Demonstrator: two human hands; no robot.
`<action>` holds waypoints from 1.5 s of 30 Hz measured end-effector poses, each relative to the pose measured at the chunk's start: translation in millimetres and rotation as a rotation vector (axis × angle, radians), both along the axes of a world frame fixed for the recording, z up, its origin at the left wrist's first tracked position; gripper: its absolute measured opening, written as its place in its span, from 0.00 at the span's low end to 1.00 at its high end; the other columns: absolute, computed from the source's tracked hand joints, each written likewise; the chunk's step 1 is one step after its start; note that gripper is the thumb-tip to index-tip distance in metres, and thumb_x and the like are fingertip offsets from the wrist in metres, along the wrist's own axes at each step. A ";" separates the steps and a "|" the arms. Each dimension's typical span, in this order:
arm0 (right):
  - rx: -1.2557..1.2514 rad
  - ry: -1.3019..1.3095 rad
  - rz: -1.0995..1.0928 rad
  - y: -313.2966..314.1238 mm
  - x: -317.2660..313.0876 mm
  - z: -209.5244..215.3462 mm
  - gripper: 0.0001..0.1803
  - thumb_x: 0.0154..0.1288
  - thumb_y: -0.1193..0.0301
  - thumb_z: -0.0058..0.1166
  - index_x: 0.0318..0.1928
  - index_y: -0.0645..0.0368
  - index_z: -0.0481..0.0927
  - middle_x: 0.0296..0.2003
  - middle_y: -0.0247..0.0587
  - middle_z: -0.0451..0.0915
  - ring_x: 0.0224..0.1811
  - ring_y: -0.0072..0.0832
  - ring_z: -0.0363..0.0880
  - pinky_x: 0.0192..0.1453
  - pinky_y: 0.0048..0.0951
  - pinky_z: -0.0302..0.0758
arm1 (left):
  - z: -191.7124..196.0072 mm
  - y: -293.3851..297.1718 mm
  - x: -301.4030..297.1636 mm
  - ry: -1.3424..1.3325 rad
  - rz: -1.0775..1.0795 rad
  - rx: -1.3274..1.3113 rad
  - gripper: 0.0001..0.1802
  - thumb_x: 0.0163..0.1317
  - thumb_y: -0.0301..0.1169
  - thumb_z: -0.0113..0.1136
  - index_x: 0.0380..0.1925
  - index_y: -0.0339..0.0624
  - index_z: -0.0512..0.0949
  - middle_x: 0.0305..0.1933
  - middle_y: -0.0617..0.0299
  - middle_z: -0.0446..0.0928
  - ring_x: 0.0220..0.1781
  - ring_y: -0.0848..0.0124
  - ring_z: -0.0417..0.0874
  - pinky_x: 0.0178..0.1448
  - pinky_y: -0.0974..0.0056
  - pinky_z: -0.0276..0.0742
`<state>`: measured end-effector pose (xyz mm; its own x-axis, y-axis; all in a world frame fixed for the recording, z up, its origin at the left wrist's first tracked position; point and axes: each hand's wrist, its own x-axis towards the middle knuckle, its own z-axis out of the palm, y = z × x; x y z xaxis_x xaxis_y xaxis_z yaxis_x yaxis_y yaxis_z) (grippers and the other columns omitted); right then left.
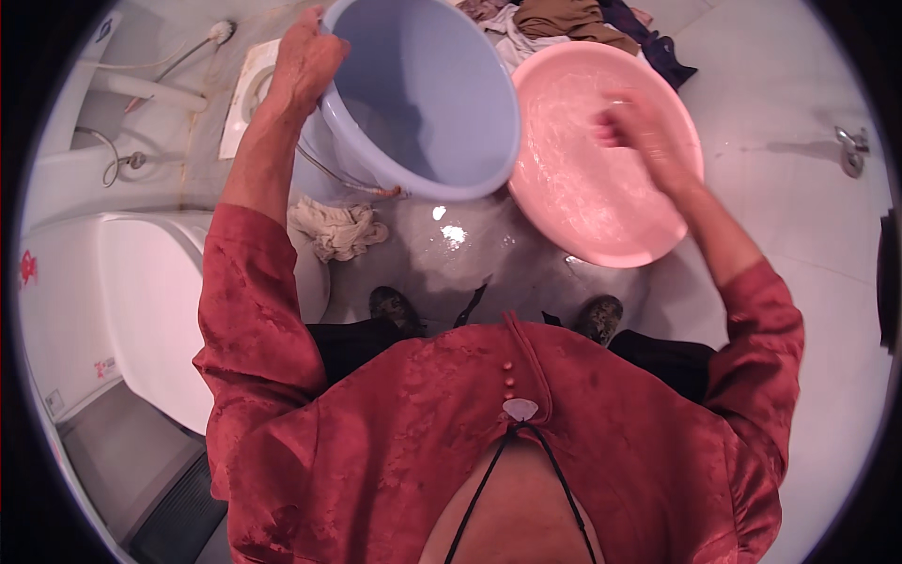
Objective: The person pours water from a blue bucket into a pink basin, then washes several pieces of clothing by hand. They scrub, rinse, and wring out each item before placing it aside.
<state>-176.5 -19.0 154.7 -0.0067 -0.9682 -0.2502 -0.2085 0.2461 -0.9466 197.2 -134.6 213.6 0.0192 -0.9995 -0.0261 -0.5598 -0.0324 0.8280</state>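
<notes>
My left hand [308,64] is closed on the rim of a light blue bucket [460,103], which leans with its mouth toward me. A wire handle [348,179] with a brown grip hangs at the bucket's near side. To its right, a round pink basin [628,258] holds rippling water. Over the water is my right hand [641,127], smeared by motion, so its fingers are unclear. The bucket's rim meets or overlaps the basin's left edge. Whatever lies inside the bucket, beyond shadow, I cannot make out.
Clothes [564,21] in brown, white and dark blue lie heaped behind the basin. A crumpled beige cloth [336,228] sits below the bucket. A white toilet-like fixture [150,301] stands at left, a shower head [222,33] far left, a metal wall fitting [851,150] right. The tiled floor [456,235] looks wet.
</notes>
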 end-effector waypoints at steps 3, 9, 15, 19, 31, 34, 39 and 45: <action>-0.123 0.068 0.401 -13.9 89.5 -43.0 0.24 0.66 0.57 0.48 0.56 0.58 0.69 0.44 0.42 0.76 0.48 0.32 0.76 0.55 0.31 0.72 | 8.9 27.7 4.7 -0.040 -0.083 -0.033 0.36 0.44 0.23 0.49 0.60 0.33 0.64 0.51 0.50 0.74 0.53 0.61 0.75 0.58 0.64 0.67; -0.356 0.779 1.287 -5.4 185.1 -163.8 0.26 0.66 0.57 0.47 0.60 0.54 0.70 0.51 0.50 0.76 0.60 0.44 0.68 0.66 0.45 0.61 | -2.0 90.2 13.0 -0.164 -0.203 -0.195 0.38 0.42 0.20 0.45 0.62 0.39 0.62 0.57 0.50 0.70 0.61 0.61 0.71 0.65 0.63 0.63; -0.953 1.134 1.103 -135.5 229.7 -256.1 0.23 0.59 0.60 0.49 0.53 0.54 0.77 0.57 0.50 0.71 0.62 0.38 0.67 0.63 0.42 0.62 | 1.7 104.8 -10.1 0.016 -0.108 -0.056 0.43 0.39 0.17 0.43 0.65 0.40 0.60 0.61 0.54 0.67 0.65 0.63 0.66 0.68 0.64 0.59; -0.767 1.341 0.909 -97.7 285.0 -263.5 0.19 0.62 0.64 0.47 0.51 0.57 0.77 0.63 0.48 0.67 0.67 0.38 0.63 0.68 0.39 0.60 | -4.2 113.2 3.6 -0.031 -0.101 -0.084 0.43 0.39 0.16 0.42 0.65 0.41 0.61 0.61 0.55 0.66 0.65 0.63 0.66 0.68 0.64 0.59; -0.705 0.789 0.654 -110.1 324.2 -250.8 0.42 0.59 0.44 0.50 0.68 0.55 0.62 0.67 0.49 0.61 0.72 0.39 0.54 0.74 0.40 0.48 | -4.8 110.4 -0.2 0.212 0.014 0.006 0.44 0.38 0.21 0.47 0.65 0.36 0.60 0.63 0.57 0.67 0.65 0.68 0.66 0.68 0.65 0.58; -0.182 1.022 0.806 -19.4 327.8 -209.6 0.48 0.57 0.40 0.52 0.71 0.54 0.55 0.69 0.55 0.55 0.73 0.38 0.52 0.74 0.37 0.49 | -6.5 109.7 8.6 0.184 -0.019 -0.014 0.44 0.39 0.17 0.44 0.65 0.37 0.61 0.62 0.57 0.66 0.65 0.68 0.66 0.67 0.67 0.58; -0.535 0.195 1.433 -64.2 357.5 -231.1 0.43 0.60 0.47 0.51 0.70 0.57 0.54 0.68 0.61 0.53 0.72 0.46 0.49 0.73 0.42 0.49 | 1.2 107.0 -3.0 0.281 -0.005 0.008 0.43 0.39 0.13 0.41 0.65 0.39 0.62 0.62 0.59 0.67 0.64 0.69 0.66 0.65 0.68 0.60; -0.454 0.641 0.783 -83.6 333.6 -237.0 0.38 0.64 0.55 0.49 0.69 0.60 0.54 0.67 0.68 0.50 0.71 0.56 0.46 0.73 0.47 0.49 | 0.5 111.6 -1.1 0.251 0.053 0.055 0.44 0.37 0.20 0.48 0.65 0.36 0.61 0.63 0.55 0.66 0.65 0.66 0.66 0.69 0.64 0.57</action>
<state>157.1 -102.7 -82.3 0.6460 -0.7623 -0.0406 -0.6382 -0.5102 -0.5765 196.0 -23.0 214.1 0.0573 -0.9942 -0.0911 -0.3332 -0.1051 0.9370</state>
